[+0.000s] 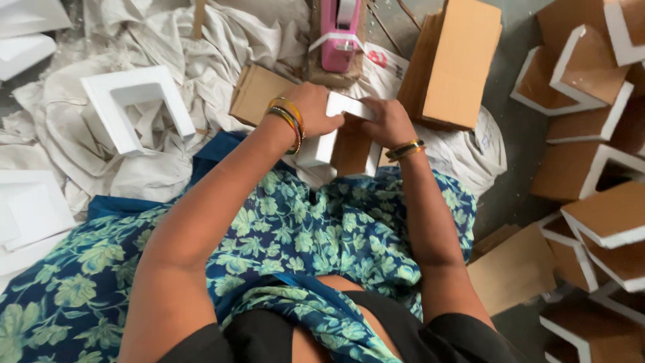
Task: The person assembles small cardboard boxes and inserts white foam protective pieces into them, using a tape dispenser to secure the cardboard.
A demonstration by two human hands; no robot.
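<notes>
Both my hands hold a white foam bracket (336, 128) with a brown cardboard piece (353, 151) fitted inside it, above my lap. My left hand (312, 111) grips the foam's left side, bangles on the wrist. My right hand (386, 121) grips its right side and covers part of the cardboard. The foam's lower leg stands upright against my floral-clad knee.
A pink tape dispenser (339, 33) lies just beyond the hands. Folded cardboard (453, 64) stands to the right, a flat cardboard piece (259, 94) to the left. A loose foam bracket (134, 101) rests on white cloth (201, 47). Several finished foam-and-cardboard pieces (591, 134) are piled at right.
</notes>
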